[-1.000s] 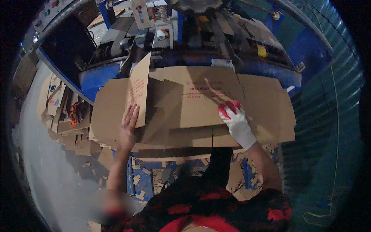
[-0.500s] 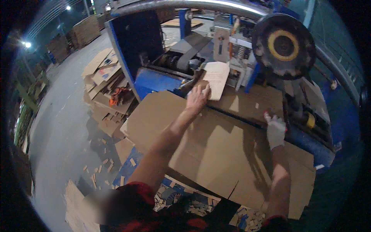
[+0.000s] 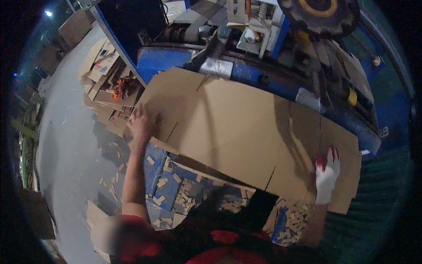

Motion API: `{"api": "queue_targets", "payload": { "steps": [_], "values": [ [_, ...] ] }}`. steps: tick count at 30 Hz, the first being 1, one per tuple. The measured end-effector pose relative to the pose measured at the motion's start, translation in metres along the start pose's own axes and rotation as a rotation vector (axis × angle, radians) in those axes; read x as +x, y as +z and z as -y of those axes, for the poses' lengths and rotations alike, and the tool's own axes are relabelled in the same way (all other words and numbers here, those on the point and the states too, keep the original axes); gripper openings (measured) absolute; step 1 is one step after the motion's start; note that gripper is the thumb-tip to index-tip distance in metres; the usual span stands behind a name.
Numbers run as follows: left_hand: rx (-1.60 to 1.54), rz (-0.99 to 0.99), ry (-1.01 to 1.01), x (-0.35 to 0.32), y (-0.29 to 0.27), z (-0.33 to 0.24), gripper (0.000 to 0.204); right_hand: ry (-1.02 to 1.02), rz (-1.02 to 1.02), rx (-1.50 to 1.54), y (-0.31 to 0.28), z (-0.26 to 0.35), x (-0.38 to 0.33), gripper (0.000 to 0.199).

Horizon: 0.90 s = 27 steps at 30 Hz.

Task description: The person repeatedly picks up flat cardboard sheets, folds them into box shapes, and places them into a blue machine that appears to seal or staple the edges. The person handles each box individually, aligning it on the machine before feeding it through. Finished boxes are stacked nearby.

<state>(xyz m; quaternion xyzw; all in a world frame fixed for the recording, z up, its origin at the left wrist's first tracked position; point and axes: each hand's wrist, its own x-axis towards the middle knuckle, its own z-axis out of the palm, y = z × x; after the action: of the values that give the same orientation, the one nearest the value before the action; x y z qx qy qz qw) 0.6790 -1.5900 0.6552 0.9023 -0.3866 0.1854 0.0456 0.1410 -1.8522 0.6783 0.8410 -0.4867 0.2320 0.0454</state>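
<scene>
A large brown cardboard sheet with several cut slots lies across in front of the blue machine. At its left end, my left hand rests on the edge with fingers apart; their undersides are hidden. My right hand, in a white glove with red fingertips, lies on the sheet's right part with fingers stretched out. Beyond the sheet, a metal head with a spring stands over the machine bed.
A black wheel with a yellow ring hangs at the upper right. Stacked cardboard pieces with an orange bundle on them stand at left. Small cardboard scraps litter the blue surface below the sheet and the grey floor.
My left hand has moved from the machine to the sheet's left end. My right hand has come nearer, onto the sheet. The pale printed card and brown strip no longer show at the machine.
</scene>
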Motion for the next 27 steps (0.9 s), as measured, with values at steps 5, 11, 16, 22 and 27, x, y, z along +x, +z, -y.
{"api": "queue_targets", "payload": {
  "steps": [5, 11, 16, 22, 27],
  "values": [
    [-0.454, 0.118, -0.216, -0.065, 0.015, 0.057, 0.075, 0.179, 0.123, -0.251, -0.032, -0.008, -0.126, 0.061],
    [-0.28, 0.02, -0.157, -0.065, 0.024, 0.071, 0.08, 1.046, -0.6, 0.374, -0.028, -0.044, -0.185, 0.062],
    [-0.457, -0.226, -0.074, -0.056, -0.022, 0.056, 0.062, 0.989, -0.609, 1.027, -0.037, -0.051, -0.182, 0.049],
    [-1.854, -0.161, -0.235, -0.069, -0.03, 0.005, 0.049, 0.551, -0.731, 0.817, -0.066, 0.04, -0.141, 0.047],
    [-1.175, 0.066, -0.231, -0.087, -0.016, -0.044, 0.045, -0.235, 0.042, -0.028, -0.038, 0.096, -0.119, 0.054]
  ]
}}
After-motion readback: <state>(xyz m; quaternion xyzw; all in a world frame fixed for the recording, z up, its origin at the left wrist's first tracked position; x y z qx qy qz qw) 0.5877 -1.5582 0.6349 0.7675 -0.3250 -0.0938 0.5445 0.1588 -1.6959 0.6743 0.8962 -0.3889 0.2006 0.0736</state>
